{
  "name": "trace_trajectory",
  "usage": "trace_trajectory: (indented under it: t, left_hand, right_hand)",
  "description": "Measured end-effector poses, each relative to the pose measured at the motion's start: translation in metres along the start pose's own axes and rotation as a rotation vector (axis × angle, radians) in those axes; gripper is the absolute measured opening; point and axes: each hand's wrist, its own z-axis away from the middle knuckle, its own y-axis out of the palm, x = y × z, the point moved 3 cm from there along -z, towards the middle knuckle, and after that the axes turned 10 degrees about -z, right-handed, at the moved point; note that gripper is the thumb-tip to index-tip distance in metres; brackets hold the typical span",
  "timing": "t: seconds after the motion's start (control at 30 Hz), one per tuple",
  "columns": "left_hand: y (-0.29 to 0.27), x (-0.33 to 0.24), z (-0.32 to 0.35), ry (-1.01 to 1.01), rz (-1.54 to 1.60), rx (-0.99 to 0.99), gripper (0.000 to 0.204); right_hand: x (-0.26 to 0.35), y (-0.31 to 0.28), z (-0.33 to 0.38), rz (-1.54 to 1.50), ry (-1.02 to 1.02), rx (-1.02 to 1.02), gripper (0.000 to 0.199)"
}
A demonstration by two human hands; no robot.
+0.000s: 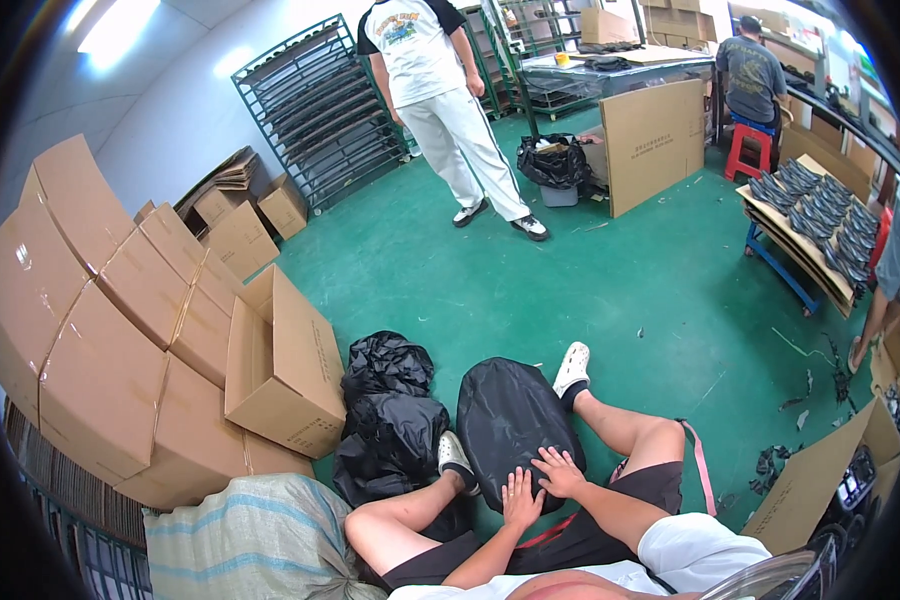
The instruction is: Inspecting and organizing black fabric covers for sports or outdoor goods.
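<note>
Left hand [520, 497], right hand [559, 472]: I'm seeing both lying flat, fingers spread, just beside each other, gripping nothing, on the black bundle [510, 410]. Bundle is resting at twelve o'clock, between the legs [615, 430]; black plastic [390, 440] is lying toward ten. I'd be pressing evenly, palms flat, so nothing's tipping.

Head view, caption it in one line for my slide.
Left hand and right hand spread on a rounded black bundle, cardboard boxes stacked at left.
</note>
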Motion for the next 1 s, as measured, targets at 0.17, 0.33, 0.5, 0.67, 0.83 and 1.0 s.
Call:
trace_trajectory:
  t: [0.17, 0.33, 0.5, 0.67, 0.83, 1.0]
  left_hand:
    - [-0.0007, -0.0006, -0.0002, -0.009, 0.008, 0.011, 0.073]
    - [0.0007, -0.0005, -0.0003, -0.002, 0.012, 0.005, 0.073]
    - [0.0027, 0.0016, -0.0018, 0.000, 0.006, 0.007, 0.073]
    - [0.0008, 0.0017, -0.0033, 0.002, -0.010, 0.005, 0.073]
    - [-0.0012, -0.0007, -0.0017, 0.002, -0.009, 0.002, 0.073]
    - [0.0001, -0.0027, 0.0040, -0.004, -0.005, -0.009, 0.073]
  right_hand:
    - [0.0005, -0.0003, 0.0001, 0.005, -0.007, -0.002, 0.062]
    - [-0.0004, -0.0001, 0.0003, 0.007, -0.003, 0.000, 0.062]
    - [0.0011, -0.0011, -0.0006, -0.001, -0.001, -0.002, 0.062]
    - [0.0012, -0.0013, -0.0014, -0.018, 0.006, -0.004, 0.062]
    - [0.0014, -0.0024, 0.0005, -0.016, 0.009, -0.008, 0.063]
    - [0.0031, -0.0028, 0.0056, -0.011, 0.007, 0.004, 0.062]
